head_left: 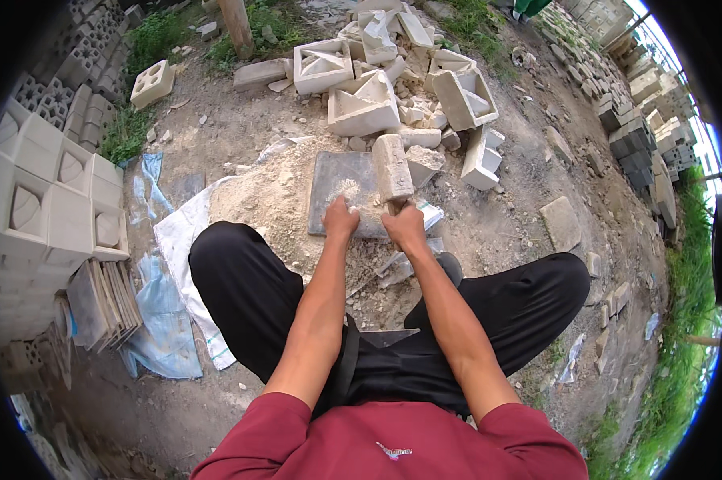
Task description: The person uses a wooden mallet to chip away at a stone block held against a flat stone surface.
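Note:
A dust-coated, block-headed mallet (393, 168) stands out in front of my right hand (404, 226), whose fingers are wrapped around its handle. Most of that handle is hidden by the hand. My left hand (341, 218) rests low over a dark flat slab (326, 188), fingers curled down beside a small heap of pale crushed crumbs (347, 190). Whatever those fingers may hold is hidden. Beside the slab, on its left, spreads a mound of beige rubble powder (257, 200) on a white sheet (186, 232).
Beyond the slab lies a pile of broken hollow blocks (363, 104) and chunks. Stacked pale blocks (45, 184) rise at the left, near leaning boards (103, 304) and blue sheeting (165, 328). A flat stone (561, 224) lies at the right; grey blocks (634, 152) stand farther off.

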The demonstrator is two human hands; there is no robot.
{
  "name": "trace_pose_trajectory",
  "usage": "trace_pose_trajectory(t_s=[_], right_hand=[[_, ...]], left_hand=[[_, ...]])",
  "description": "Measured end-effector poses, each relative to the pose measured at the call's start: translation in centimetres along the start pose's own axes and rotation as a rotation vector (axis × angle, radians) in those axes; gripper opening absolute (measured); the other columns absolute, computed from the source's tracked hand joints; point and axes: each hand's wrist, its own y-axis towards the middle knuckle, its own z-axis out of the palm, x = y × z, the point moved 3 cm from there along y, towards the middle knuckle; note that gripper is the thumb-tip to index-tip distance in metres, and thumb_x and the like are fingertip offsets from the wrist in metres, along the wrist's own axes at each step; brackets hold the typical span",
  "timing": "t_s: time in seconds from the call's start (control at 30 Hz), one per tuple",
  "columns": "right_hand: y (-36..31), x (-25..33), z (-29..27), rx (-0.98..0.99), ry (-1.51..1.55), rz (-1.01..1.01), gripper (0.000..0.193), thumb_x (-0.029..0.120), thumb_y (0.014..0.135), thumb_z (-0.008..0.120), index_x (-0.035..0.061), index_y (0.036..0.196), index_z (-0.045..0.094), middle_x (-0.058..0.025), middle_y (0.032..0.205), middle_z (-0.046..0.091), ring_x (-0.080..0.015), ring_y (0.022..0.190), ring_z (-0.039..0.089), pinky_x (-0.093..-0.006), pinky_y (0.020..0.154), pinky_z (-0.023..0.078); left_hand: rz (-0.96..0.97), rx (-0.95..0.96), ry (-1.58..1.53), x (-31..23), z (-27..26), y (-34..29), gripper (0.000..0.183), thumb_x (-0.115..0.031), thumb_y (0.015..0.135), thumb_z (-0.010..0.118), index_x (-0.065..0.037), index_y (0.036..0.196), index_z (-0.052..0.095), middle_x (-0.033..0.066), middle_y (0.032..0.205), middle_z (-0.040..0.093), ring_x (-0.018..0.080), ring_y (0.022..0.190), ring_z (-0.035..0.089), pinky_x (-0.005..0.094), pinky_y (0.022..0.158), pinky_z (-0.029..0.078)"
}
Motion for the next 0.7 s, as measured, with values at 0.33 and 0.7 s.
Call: trace_pose_trajectory(t_s=[0.33, 0.7], right_hand=[[-0.1, -2.9, 1.7, 0.108, -0.231, 0.068, 0.055, 0.023, 0.074, 0.073, -0.0073, 0.117, 0.057, -0.0304, 0.109, 0.066, -0.0443, 0.105, 0.064, -0.0470, 0.091, 0.052], [0.2, -3.4, 2.9, 0.041, -0.163, 0.032, 0.052, 0.024, 0.072, 0.071, -0.0110, 0.109, 0.059, -0.0310, 0.097, 0.068, -0.0463, 0.096, 0.066, -0.0458, 0.085, 0.054]], left_hand=[[-0.050, 0.057, -0.062, -0.4, -0.4, 0.4, 0.041, -0.026, 0.076, 0.067, -0.008, 0.113, 0.064, 0.0153, 0.111, 0.069, 0.0328, 0.108, 0.064, 0.0459, 0.091, 0.048], [0.104, -0.171, -0.251, 0.8, -0.1, 1.2, 0.029, -0.027, 0.082, 0.061, -0.001, 0.093, 0.068, 0.0236, 0.094, 0.068, 0.0402, 0.093, 0.065, 0.0466, 0.086, 0.050]])
